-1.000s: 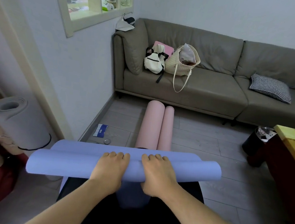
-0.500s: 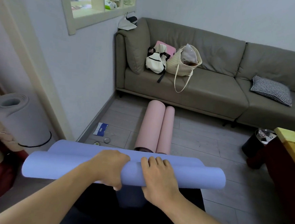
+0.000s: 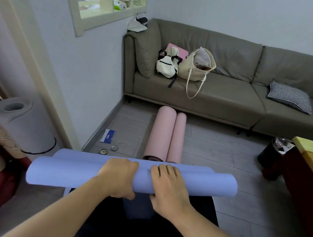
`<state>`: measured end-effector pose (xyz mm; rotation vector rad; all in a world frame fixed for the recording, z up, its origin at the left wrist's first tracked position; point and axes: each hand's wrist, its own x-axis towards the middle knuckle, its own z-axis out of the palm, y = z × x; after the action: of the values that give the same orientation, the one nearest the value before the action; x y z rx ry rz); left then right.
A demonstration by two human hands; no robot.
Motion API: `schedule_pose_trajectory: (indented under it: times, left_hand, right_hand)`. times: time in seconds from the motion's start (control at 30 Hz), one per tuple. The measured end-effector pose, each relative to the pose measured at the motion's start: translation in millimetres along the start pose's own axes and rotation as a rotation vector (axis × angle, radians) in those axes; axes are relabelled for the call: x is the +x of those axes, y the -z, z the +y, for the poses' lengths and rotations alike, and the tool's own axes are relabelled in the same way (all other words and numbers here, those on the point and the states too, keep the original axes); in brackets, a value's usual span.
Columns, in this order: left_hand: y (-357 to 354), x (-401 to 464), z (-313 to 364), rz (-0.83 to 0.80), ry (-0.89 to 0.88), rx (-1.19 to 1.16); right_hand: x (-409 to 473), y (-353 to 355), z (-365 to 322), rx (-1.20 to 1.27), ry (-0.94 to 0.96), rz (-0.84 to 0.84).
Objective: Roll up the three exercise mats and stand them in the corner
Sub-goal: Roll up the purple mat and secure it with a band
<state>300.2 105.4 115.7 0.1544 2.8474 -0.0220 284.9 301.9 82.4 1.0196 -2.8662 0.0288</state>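
Partly hidden, the blue mat (image 3: pixel 76 175) shows only its rolled tube lying crosswise at 6 o'clock, with a strip of its flat part showing beyond the roll and below it between the forearms; how much is still unrolled cannot be told. Three mats can be counted: this blue one, a pink mat (image 3: pixel 164 135) lying on the floor at 12 o'clock in two side-by-side rolls, its near ends cut off by the blue tube, and a grey mat (image 3: pixel 20 122) standing upright at 9 o'clock past the door frame. The left hand (image 3: pixel 118 177) is curled over the tube's middle, grip clamped on it, thumb underneath. The right hand (image 3: pixel 167 184) lies just beside it, fingers spread flat over the top, pressing down, not closed around it.
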Motion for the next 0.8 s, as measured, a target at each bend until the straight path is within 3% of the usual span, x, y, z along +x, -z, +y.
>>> schedule_pose_trajectory:
  times: [0.1,0.17,0.37,0.43,0.57,0.73,0.8]
  left_hand:
    - [13,7,-3,-0.154,-0.006,-0.079]
    - [12,7,0,-0.13,-0.004,-0.076]
    - [-39,-1,3,0.272,0.032,0.116]
    - [-45,-3,2,0.338,0.069,0.126]
    - [-27,3,0,0.21,0.113,0.12]
    - [4,16,-10,-0.077,0.076,-0.029]
    - [6,19,-9,-0.076,0.077,-0.017]
  right_hand:
    - [1,-3,2,-0.025,0.006,0.07]
    - [5,-4,3,-0.033,-0.021,0.046]
    - [23,10,9,0.005,-0.017,-0.115]
    - [29,15,9,0.037,-0.012,-0.14]
    - [24,10,7,0.035,-0.021,-0.095]
    - [12,-11,14,0.012,0.006,0.052]
    - [19,-11,15,0.007,-0.02,0.027]
